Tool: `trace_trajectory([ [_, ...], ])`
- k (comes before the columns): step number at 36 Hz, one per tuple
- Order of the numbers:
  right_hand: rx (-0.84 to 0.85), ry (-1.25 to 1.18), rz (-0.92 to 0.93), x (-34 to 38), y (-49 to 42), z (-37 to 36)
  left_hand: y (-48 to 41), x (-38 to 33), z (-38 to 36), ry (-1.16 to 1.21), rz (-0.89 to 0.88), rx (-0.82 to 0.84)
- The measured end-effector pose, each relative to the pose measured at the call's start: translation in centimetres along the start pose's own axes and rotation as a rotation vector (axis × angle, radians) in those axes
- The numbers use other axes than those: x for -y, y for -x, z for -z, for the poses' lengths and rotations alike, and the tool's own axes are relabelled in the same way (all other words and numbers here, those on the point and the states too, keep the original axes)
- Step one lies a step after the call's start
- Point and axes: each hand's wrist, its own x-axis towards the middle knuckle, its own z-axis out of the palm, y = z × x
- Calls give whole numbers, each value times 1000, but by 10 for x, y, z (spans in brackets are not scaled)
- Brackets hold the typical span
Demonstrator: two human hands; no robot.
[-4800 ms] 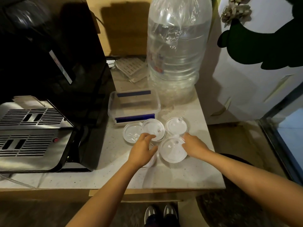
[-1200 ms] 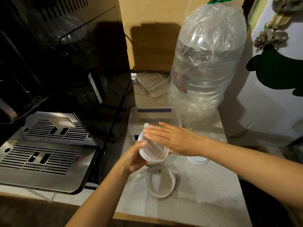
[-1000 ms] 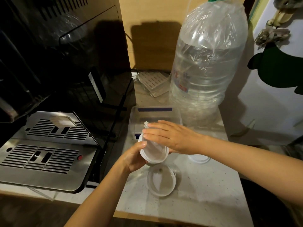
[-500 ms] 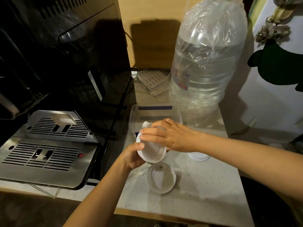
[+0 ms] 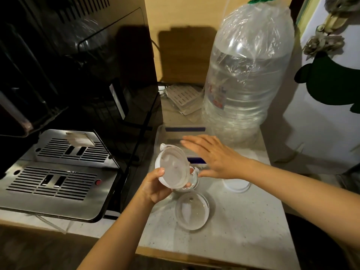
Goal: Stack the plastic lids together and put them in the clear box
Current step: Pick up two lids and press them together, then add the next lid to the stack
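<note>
My left hand (image 5: 155,187) grips a small stack of round translucent plastic lids (image 5: 174,168), tilted up above the counter. Just to its right my right hand (image 5: 212,155) hovers flat with the fingers spread and nothing in it. One loose lid (image 5: 191,213) lies on the counter below the stack. Another lid (image 5: 236,187) lies partly hidden under my right wrist. The clear box (image 5: 167,131) with blue clips stands behind both hands, largely covered by them.
A big water bottle (image 5: 247,78) wrapped in plastic film stands at the back right. A black coffee machine with a steel drip tray (image 5: 56,172) fills the left side. The speckled counter (image 5: 243,230) ends at a front edge near me. A white fridge (image 5: 321,114) stands to the right.
My right hand has lifted off the stacked lids and opened flat, moving right. My left hand still holds the stack, now tilted so its face shows.
</note>
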Motion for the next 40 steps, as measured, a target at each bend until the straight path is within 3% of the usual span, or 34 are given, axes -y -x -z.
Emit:
trace_trajectory([
  [11, 413, -260, -562, 3, 31, -35, 11, 6, 16, 37, 16, -101],
  [21, 447, -411, -814, 33, -5, -81, 21, 11, 27, 35, 9, -215],
  [30, 512, -75, -870, 49, -37, -96, 32, 17, 29, 33, 58, -245],
  [40, 489, -6, -770, 47, -33, -100, 38, 22, 39, 75, 91, -320],
])
